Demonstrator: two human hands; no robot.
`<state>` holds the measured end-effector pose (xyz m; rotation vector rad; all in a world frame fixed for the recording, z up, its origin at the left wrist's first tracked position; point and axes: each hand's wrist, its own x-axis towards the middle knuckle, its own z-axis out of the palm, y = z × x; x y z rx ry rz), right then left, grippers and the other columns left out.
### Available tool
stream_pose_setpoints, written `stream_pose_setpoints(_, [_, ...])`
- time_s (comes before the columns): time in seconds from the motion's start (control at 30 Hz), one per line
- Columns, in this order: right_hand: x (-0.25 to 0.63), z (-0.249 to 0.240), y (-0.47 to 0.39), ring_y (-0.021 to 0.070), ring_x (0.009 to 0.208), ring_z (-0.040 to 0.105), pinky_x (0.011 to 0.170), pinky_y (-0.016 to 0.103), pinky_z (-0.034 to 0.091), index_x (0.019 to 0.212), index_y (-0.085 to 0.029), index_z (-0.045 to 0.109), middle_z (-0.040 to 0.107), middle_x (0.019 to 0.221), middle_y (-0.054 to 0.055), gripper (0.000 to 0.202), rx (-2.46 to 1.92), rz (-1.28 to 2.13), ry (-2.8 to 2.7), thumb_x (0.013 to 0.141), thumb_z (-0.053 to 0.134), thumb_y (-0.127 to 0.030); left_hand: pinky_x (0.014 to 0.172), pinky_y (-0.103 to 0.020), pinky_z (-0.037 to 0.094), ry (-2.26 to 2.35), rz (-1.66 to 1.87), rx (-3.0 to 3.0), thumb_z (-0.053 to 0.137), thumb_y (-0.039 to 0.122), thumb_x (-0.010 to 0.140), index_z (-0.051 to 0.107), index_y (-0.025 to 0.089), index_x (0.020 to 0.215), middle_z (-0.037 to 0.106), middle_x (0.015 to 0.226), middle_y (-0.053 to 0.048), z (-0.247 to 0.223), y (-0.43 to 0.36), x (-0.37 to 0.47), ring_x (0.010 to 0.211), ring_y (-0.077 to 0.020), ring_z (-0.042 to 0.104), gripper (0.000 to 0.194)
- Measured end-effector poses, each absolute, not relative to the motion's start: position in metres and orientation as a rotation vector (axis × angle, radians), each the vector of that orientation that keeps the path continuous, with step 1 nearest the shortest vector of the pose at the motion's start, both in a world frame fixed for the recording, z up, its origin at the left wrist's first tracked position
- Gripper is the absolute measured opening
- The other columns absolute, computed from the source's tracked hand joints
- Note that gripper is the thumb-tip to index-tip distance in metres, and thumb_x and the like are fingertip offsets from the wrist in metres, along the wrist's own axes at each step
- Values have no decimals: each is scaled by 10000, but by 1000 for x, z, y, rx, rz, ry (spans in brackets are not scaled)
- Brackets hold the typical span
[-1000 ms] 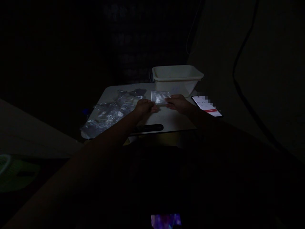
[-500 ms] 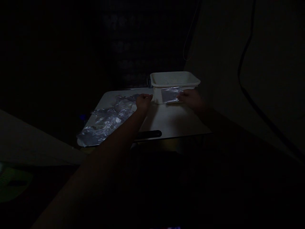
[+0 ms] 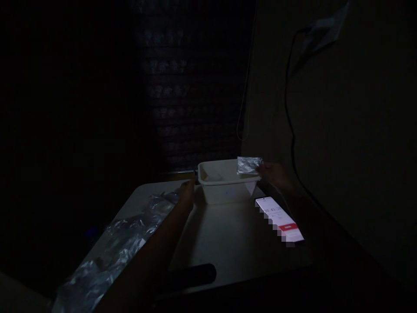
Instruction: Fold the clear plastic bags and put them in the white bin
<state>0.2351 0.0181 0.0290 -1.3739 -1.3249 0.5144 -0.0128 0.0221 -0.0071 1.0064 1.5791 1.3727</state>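
Observation:
My right hand [image 3: 273, 172] pinches a small flat, shiny plastic packet [image 3: 248, 165] by its right edge, over the right side of an off-white plastic tub [image 3: 221, 194]. The tub stands upright near the far end of a pale table. My left hand [image 3: 186, 193] is just left of the tub, close to its wall; its fingers are too dark to make out, and I cannot tell whether it touches the tub. Crumpled clear plastic bags or packets [image 3: 130, 237] lie in a heap beneath and left of my left forearm. What lies inside the tub is mostly hidden.
A lit phone [image 3: 278, 219] showing a timer lies on the table [image 3: 215, 239] right of the tub. A dark handle slot [image 3: 192, 277] is at the near edge. A black cable [image 3: 288, 108] hangs down the right wall from a socket. The room is very dark.
My right hand has raised the packet from in front of the tub to above its rim. The camera view has tilted up, and the phone has come into view.

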Motion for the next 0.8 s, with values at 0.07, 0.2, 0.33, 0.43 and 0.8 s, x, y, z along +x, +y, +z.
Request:
stream_pose_setpoints(0.07, [236, 24, 20, 81, 390, 386, 390, 214, 267, 380, -179, 427, 422, 375, -39, 216, -1422, 496, -1359, 521, 558, -277, 510, -232, 355, 1547, 1365, 1020, 512, 436, 609, 486, 183, 671, 563, 779, -57, -2, 25, -12, 740, -179, 519, 261])
stream_pose_setpoints(0.2, [236, 20, 21, 89, 402, 418, 398, 211, 286, 382, -180, 432, 446, 387, -39, 197, -1491, 490, -1402, 547, 531, -220, 531, -230, 372, 1493, 1213, 995, 586, 325, 554, 487, 166, 720, 546, 875, -65, 3, 25, -10, 771, -171, 514, 250])
stream_pose_setpoints(0.33, [240, 20, 21, 107, 431, 463, 410, 215, 314, 432, -176, 501, 505, 430, -19, 131, -1495, 464, -1412, 564, 497, -181, 503, -210, 381, 1331, 1107, 1003, 552, 205, 581, 487, 159, 718, 558, 717, -26, 6, 14, -11, 599, -107, 524, 158])
stream_pose_setpoints(0.43, [243, 23, 18, 126, 443, 487, 403, 222, 325, 470, -167, 538, 540, 454, 7, 109, -1541, 450, -1441, 568, 491, -167, 484, -200, 408, 1188, 1027, 1033, 560, 103, 552, 482, 156, 753, 557, 653, -11, 8, 2, -17, 543, -100, 528, 222])
stream_pose_setpoints(0.8, [226, 30, 6, 120, 543, 553, 440, 171, 363, 547, -89, 584, 608, 591, 77, 72, -1979, 276, -1802, 556, 513, -85, 577, -233, 444, 1063, 894, 1212, 554, 57, 506, 487, 126, 858, 571, 719, -17, -9, -26, -31, 643, -130, 552, 365])
